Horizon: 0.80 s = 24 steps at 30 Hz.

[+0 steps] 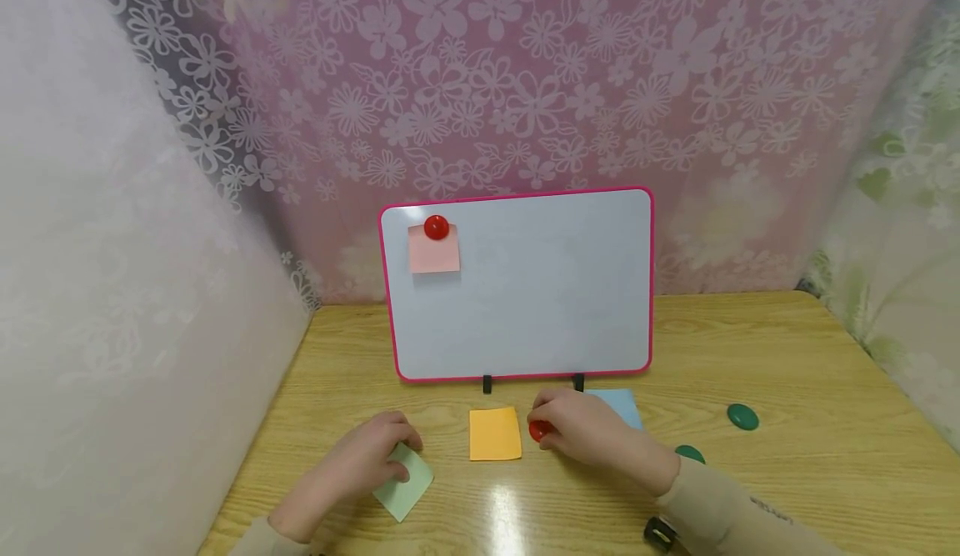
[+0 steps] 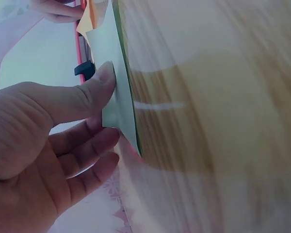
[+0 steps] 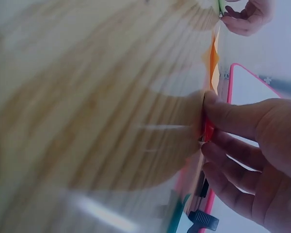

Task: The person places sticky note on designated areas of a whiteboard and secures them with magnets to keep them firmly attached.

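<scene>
On the wooden table my left hand [image 1: 375, 449] pinches a light green sticky note [image 1: 407, 491] between thumb and fingers. The left wrist view shows the thumb on one face of this note [image 2: 120, 104] and fingertips at its edge. My right hand [image 1: 583, 427] grips a round red magnet [image 1: 538, 431] at the tabletop; its fingers partly cover it. Between the hands lies an orange sticky note [image 1: 495, 434]. Beyond the right hand, a blue sticky note [image 1: 621, 404] is partly hidden by that hand.
A pink-framed whiteboard [image 1: 525, 289] stands behind on black feet [image 1: 487, 384]. On its upper left, another red magnet [image 1: 437, 227] holds a pink sticky note [image 1: 434, 256]. Green magnets [image 1: 742, 417] lie to the right. A small black object [image 1: 660, 533] shows by the right sleeve.
</scene>
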Each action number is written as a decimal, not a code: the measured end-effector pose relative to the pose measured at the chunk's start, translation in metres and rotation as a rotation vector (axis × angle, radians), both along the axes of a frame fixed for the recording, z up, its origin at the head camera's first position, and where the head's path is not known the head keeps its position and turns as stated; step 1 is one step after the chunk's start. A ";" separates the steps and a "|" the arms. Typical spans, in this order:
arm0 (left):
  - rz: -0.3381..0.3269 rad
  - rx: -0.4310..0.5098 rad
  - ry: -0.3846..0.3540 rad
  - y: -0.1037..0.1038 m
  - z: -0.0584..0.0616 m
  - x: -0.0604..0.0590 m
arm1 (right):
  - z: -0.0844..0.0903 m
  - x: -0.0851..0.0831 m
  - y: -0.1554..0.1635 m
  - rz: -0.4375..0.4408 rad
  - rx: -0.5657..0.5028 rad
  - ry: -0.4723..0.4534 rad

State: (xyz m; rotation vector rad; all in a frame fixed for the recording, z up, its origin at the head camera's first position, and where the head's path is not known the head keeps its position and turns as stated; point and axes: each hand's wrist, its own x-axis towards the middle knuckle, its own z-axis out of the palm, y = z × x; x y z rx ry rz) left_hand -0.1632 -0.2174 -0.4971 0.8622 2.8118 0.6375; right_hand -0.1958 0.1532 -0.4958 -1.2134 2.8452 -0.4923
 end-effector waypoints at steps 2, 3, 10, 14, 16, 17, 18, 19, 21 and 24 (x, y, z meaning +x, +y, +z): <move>0.016 0.003 -0.025 0.001 0.000 0.000 | 0.000 0.000 -0.002 -0.022 0.008 -0.012; 0.021 0.007 -0.035 0.001 0.000 0.000 | 0.000 0.000 -0.003 -0.031 0.013 -0.017; 0.048 0.005 -0.054 0.005 -0.003 -0.004 | 0.001 0.001 -0.010 -0.069 0.016 -0.026; 0.054 -0.006 -0.037 0.006 -0.002 -0.004 | 0.005 0.002 -0.013 -0.096 0.022 -0.046; 0.060 -0.004 -0.041 0.006 -0.001 -0.004 | 0.006 0.003 -0.014 -0.106 0.032 -0.048; 0.064 0.000 -0.044 0.006 0.000 -0.004 | 0.006 0.003 -0.015 -0.108 0.036 -0.046; 0.068 0.005 -0.051 0.006 0.000 -0.004 | 0.006 0.003 -0.016 -0.110 0.039 -0.043; 0.072 0.008 -0.056 0.006 0.000 -0.004 | 0.006 0.003 -0.017 -0.111 0.043 -0.040; 0.081 0.015 -0.070 0.005 0.000 -0.005 | 0.007 0.004 -0.017 -0.111 0.045 -0.039; 0.089 0.020 -0.084 0.005 -0.001 -0.006 | 0.008 0.004 -0.018 -0.114 0.048 -0.037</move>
